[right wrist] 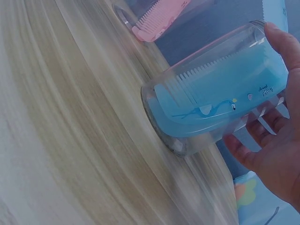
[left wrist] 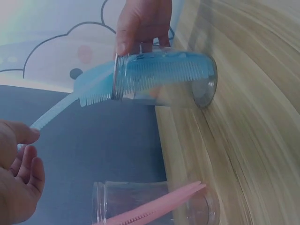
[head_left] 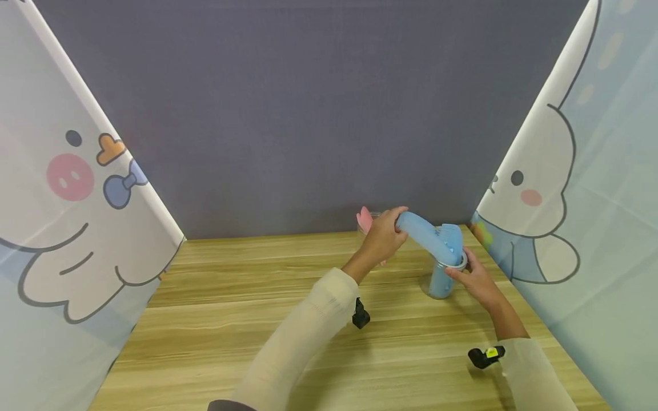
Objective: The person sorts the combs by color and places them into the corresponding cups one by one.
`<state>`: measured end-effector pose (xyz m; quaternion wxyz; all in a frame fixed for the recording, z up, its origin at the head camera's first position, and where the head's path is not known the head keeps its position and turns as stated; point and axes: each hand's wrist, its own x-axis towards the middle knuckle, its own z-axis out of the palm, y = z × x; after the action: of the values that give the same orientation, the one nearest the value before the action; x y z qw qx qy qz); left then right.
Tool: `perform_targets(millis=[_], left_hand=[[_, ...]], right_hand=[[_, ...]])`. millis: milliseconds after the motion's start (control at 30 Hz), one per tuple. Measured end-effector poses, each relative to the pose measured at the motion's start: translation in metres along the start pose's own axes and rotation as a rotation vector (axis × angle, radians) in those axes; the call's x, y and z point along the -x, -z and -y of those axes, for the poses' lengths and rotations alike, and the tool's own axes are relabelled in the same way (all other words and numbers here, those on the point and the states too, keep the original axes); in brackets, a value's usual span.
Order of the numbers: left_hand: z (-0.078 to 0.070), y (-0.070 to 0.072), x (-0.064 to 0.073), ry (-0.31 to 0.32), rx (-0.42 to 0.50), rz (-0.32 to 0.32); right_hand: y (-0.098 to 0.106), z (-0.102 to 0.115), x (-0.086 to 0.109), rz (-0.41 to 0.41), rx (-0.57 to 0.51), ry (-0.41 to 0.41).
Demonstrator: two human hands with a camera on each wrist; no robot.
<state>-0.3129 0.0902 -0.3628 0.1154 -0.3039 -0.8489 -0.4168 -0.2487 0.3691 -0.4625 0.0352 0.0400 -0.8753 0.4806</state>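
Note:
A clear jar stands on the right of the table with a light blue comb inside, teeth showing through the wall. My right hand grips this jar near its rim, thumb and fingers on either side. Between thumb and fingers, my left hand pinches the end of another light blue comb, which slants down to the jar's mouth. In the left wrist view, the left hand holds that comb edge-on. The comb's lower end overlaps the one in the jar.
A second clear jar holding a pink comb stands farther back, partly behind the left hand in the head view. The wood-grain table meets a dark back panel. Cartoon-printed curtains flank both sides.

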Motion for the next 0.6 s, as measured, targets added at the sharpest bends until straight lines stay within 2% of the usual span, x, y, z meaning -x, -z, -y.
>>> perform_targets(millis=[233, 433, 500, 600], left_hand=[[-0.005, -0.013, -0.010, 0.027, 0.023, -0.090], [-0.014, -0.022, -0.016, 0.028, -0.049, -0.154], [-0.017, -0.024, -0.018, 0.026, -0.073, -0.150], [-0.020, -0.026, -0.019, 0.034, -0.073, -0.081]], right_hand=[[0.000, -0.002, 0.001, -0.007, 0.012, 0.020], [0.000, -0.002, 0.000, -0.009, -0.007, 0.007], [0.001, -0.002, 0.000, -0.004, -0.025, 0.008], [0.002, -0.003, 0.000, -0.003, -0.036, 0.004]])
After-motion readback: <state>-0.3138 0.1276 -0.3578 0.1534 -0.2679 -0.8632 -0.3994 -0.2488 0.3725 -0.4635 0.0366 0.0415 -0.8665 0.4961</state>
